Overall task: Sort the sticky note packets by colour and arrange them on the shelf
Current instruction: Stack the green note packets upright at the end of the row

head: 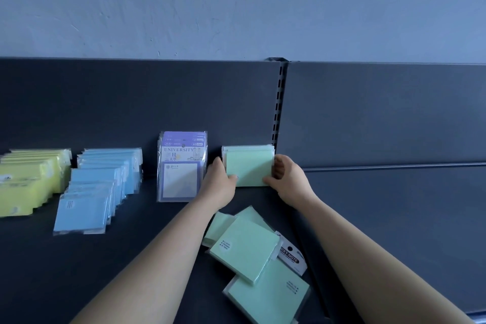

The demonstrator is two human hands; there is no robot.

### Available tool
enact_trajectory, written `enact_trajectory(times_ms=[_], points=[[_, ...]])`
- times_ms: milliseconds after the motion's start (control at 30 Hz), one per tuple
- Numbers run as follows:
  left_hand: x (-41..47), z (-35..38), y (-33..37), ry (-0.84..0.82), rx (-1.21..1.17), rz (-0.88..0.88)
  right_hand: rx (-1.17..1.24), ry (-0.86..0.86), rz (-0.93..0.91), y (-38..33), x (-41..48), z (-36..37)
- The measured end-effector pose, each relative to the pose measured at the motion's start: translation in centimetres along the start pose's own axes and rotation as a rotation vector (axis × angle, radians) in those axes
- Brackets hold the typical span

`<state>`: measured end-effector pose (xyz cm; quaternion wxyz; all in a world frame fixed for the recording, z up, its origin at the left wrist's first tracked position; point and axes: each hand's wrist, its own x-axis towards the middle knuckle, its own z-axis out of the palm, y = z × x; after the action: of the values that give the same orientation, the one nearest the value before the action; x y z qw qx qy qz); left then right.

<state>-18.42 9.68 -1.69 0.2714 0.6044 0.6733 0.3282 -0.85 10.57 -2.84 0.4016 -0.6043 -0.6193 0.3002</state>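
A small stack of green sticky note packets (248,167) stands upright against the shelf's dark back panel. My left hand (219,179) grips its left edge and my right hand (288,179) grips its right edge. Several more green packets (244,247) lie loose and overlapping on the shelf below my hands. To the left stand purple "University" packets (181,166), a row of blue packets (97,187) and a row of yellow packets (29,181).
The dark shelf board (131,258) runs under everything. A slotted upright (278,102) divides the back panel right behind the green stack. A second shelf bay (381,126) lies to the right. A white "Sticky Note" label (292,258) pokes out among the loose packets.
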Motion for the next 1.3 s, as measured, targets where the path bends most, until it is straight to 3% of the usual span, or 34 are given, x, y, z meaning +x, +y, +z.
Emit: enact_trajectory(times_ms=[233,333,567,733,900,1000,1133,1300], points=[[-1.8,-1.9,0.8,-0.035,0.015,0.075,-0.122,0.0,0.029,-1.6,-1.9,-1.2],[-3.9,-3.6,1.0,-0.135,-0.032,0.144,-0.18,-0.072,-0.016,-2.4,-3.7,-2.3],[-10.2,-3.9,0.5,-0.415,0.3,0.126,-0.211,-0.299,0.035,-3.2,-9.0,-4.5],[-11.8,-6.0,-2.0,-0.348,0.092,0.048,-0.294,-0.376,0.055,-3.0,-11.5,-4.7],[-12.8,-8.7,-4.0,-0.298,0.058,-0.04,-0.337,-0.372,0.056,-3.7,-12.2,-4.2],[-12.9,-8.7,-3.7,-0.247,0.125,-0.008,-0.369,-0.368,0.046,-4.1,-11.7,-3.3],[-12.4,-7.3,-2.5,-0.233,0.346,0.204,-0.432,-0.378,0.124,-4.8,-10.9,-2.8],[-11.5,-7.5,-2.6,-0.253,0.553,0.154,-0.541,-0.438,0.169,-5.6,-10.4,-2.7]])
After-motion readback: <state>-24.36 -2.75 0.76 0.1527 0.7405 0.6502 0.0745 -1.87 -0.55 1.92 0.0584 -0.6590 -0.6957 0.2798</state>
